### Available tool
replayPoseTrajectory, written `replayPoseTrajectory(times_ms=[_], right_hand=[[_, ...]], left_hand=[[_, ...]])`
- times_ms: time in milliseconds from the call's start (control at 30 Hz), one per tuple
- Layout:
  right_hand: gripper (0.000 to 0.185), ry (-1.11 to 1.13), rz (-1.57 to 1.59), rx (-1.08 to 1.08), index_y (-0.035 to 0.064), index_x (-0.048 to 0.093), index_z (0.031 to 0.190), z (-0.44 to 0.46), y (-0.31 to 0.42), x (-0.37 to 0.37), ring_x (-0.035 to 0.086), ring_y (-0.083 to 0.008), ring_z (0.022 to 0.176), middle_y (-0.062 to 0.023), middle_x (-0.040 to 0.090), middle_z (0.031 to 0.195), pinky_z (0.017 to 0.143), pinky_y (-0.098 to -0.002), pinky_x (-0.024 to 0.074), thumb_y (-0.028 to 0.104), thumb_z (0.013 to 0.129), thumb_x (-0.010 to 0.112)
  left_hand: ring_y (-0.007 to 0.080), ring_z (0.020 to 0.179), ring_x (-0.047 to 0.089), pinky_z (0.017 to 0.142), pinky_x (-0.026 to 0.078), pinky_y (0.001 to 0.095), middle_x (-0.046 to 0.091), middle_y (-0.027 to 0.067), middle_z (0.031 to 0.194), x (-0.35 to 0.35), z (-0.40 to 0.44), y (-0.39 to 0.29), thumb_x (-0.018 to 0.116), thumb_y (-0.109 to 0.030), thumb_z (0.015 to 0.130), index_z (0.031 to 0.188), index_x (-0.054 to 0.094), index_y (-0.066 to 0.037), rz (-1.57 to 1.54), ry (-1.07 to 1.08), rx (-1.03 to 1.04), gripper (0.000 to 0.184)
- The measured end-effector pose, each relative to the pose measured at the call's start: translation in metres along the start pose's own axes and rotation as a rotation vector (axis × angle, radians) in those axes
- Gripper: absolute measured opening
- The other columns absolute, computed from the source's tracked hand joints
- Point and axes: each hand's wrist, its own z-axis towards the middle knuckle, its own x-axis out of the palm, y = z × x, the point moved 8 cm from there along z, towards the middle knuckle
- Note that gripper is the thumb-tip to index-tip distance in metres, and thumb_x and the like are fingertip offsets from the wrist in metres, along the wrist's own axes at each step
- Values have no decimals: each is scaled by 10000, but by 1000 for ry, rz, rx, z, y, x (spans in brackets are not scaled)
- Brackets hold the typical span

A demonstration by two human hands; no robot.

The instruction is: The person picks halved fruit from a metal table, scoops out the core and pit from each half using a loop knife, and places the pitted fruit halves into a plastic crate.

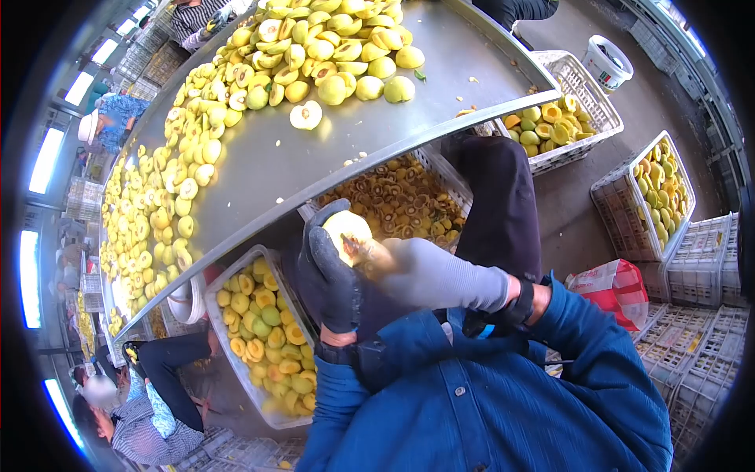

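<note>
My left hand (330,287), in a dark glove, is closed around a pale yellow peach half (344,228) with its cut face turned up. Against that face, at the brownish hollow, are the fingers of my right hand (452,275), in a grey glove. They are curled and blurred by motion, so whatever they grip cannot be made out. Both hands are above my lap, just below the edge of a metal table (267,169). Beneath them, under the table edge, lies a heap of brownish pits and scraps (401,193).
Many yellow peach halves (314,47) cover the table's far and left parts. Crates of fruit stand at my left (211,303) and beyond my knee (613,126). Another fruit crate (621,212), a white bucket (609,67) and a red-white bag (621,291) are on the right. Other people sit across and to the left.
</note>
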Motion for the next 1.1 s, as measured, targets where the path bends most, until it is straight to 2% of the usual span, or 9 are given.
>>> replayPoseTrajectory(times_ms=[33, 200, 300, 367, 467, 733, 833, 933, 1100], right_hand=[[186, 117, 279, 244, 34, 564, 897, -8, -1, 7, 510, -147, 418, -19, 525, 554, 399, -319, 387, 212, 880, 616], [150, 204, 788, 440, 125, 586, 765, -23, -7, 30, 372, -25, 418, 86, 428, 553, 376, -225, 256, 218, 873, 635], [110, 187, 674, 266, 109, 574, 744, -25, -11, 35, 410, -47, 398, 55, 448, 529, 361, -233, 289, 178, 821, 613], [228, -85, 184, -207, -25, 579, 913, -13, -13, 29, 590, -249, 668, -142, 612, 699, 663, -423, 468, 192, 898, 508], [175, -96, 72, -53, -17, 584, 920, -19, -6, 28, 600, -229, 724, -172, 634, 782, 675, -392, 462, 139, 846, 556], [171, 35, 248, -172, -10, 638, 884, 5, -23, 53, 577, -166, 534, -56, 598, 642, 465, -326, 431, 110, 775, 584], [144, 382, 528, 73, 4, 647, 847, -24, -4, 46, 569, -156, 522, -37, 577, 605, 457, -328, 423, 119, 769, 609], [127, 244, 426, -136, 12, 644, 801, -2, -14, 50, 550, -135, 495, -8, 557, 583, 430, -320, 406, 129, 753, 646], [204, 320, 459, 7, -13, 684, 937, -1, 2, 29, 601, -129, 782, -48, 678, 814, 706, -323, 493, 110, 785, 629]], left_hand=[[196, 945, 622, 871, 496, 323, 632, 111, 1085, 1, 3, 7, 352, -301, 1026, 1135, 598, 19, -118, 41, -12, 418], [202, 941, 625, 872, 500, 326, 635, 116, 1076, 1, 7, 10, 371, -308, 1020, 1137, 593, 18, 17, 28, -14, 411], [208, 944, 626, 873, 502, 329, 636, 118, 1075, 25, 10, 15, 372, -315, 1022, 1138, 591, 18, 27, 41, -19, 415], [211, 945, 627, 874, 504, 331, 637, 119, 1074, 37, 9, 13, 372, -320, 1023, 1139, 589, 17, 35, 38, -28, 418], [217, 948, 628, 875, 506, 334, 638, 120, 1072, 51, 6, 9, 373, -328, 1024, 1141, 587, 17, 18, 38, -35, 422], [231, 954, 631, 878, 513, 342, 641, 125, 1068, 68, 1, 15, 374, -348, 1028, 1145, 581, 16, -46, 42, -79, 434], [236, 956, 632, 879, 515, 345, 643, 126, 1067, 69, 1, 19, 375, -355, 1029, 1146, 578, 15, -75, 32, -93, 439], [242, 959, 633, 880, 518, 348, 644, 128, 1065, 63, 0, 26, 375, -363, 1031, 1148, 576, 15, -106, 17, -118, 444], [251, 963, 635, 882, 522, 353, 646, 130, 1063, 27, 4, 55, 376, -375, 1033, 1150, 572, 14, -374, -73, -250, 452]])
